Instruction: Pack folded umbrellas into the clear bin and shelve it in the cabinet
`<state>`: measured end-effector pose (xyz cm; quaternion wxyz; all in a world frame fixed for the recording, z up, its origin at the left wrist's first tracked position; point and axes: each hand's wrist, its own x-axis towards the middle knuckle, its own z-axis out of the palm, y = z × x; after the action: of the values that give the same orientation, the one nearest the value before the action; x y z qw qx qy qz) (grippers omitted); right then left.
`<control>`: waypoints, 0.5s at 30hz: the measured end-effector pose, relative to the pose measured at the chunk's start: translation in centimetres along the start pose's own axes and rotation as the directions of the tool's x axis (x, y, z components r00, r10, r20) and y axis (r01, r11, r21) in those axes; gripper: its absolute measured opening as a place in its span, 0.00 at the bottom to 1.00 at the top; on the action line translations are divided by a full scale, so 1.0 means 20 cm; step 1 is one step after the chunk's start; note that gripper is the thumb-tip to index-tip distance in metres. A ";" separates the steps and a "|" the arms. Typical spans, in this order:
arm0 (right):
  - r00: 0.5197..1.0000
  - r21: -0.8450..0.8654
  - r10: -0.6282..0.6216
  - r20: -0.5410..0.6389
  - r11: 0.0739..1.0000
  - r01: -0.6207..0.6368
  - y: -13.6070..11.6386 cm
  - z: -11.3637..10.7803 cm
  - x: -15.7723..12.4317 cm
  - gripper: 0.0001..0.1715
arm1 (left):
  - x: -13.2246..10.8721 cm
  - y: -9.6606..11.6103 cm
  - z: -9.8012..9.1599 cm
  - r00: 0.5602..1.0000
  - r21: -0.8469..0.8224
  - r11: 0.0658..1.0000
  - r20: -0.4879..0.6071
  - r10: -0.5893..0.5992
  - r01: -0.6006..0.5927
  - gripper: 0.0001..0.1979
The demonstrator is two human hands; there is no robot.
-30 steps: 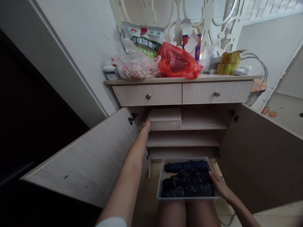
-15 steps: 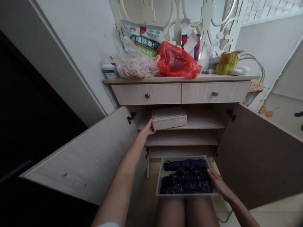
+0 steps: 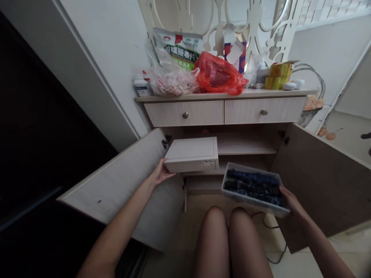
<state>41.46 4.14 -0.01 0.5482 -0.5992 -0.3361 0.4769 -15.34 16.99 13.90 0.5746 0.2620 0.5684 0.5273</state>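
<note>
My left hand (image 3: 161, 172) grips the near left corner of a white box (image 3: 191, 150) with a small label on its front. The box juts out of the cabinet at the height of the upper shelf (image 3: 246, 146). My right hand (image 3: 290, 199) holds a clear plastic bin (image 3: 279, 210) by its right end, tilted down to the right in front of the lower shelves. Several dark folded umbrellas (image 3: 252, 183), blue and checked, lie side by side in the bin. The fingers under both containers are partly hidden.
The left cabinet door (image 3: 124, 181) and right door (image 3: 324, 185) stand swung outward on either side. Above two drawers, the top holds a red plastic bag (image 3: 220, 73), an oatmeal bag (image 3: 185, 48), a white bottle (image 3: 142, 87) and yellow tape rolls (image 3: 278, 75). A cable (image 3: 278, 259) runs along the floor.
The white box has come off the upper shelf, outward and to the left, with my left hand. My right hand has raised the bin from above my lap, forward and to the right.
</note>
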 end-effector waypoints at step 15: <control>0.933 -0.036 -0.317 -0.168 0.948 0.316 -0.43 0.21 0.28 0.36 | -0.15 -0.08 0.05 1.000 0.021 1.000 0.001 0.013 -0.013 0.17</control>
<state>40.25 12.17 7.53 0.6422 -0.5785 -0.3818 0.3275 -13.33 14.19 13.82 0.5688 0.2719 0.5718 0.5249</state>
